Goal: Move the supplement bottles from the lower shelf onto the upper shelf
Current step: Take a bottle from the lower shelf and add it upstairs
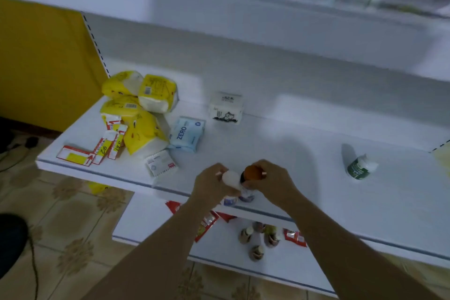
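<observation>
Orange round-capped bottle [252, 173] in right hand [272, 185]

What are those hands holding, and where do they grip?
The left hand grips a small white-capped bottle, the right hand a small orange-capped bottle; each is held near its top, by the cap.

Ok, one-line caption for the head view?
Left hand grips a white-capped bottle, right hand an orange-capped bottle, at the shelf edge.

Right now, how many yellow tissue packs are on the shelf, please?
4, piled at the left end of the shelf: back-left pack, back-right pack, middle pack, front pack beside the blue ZERO pack. Another may hide underneath.
</observation>
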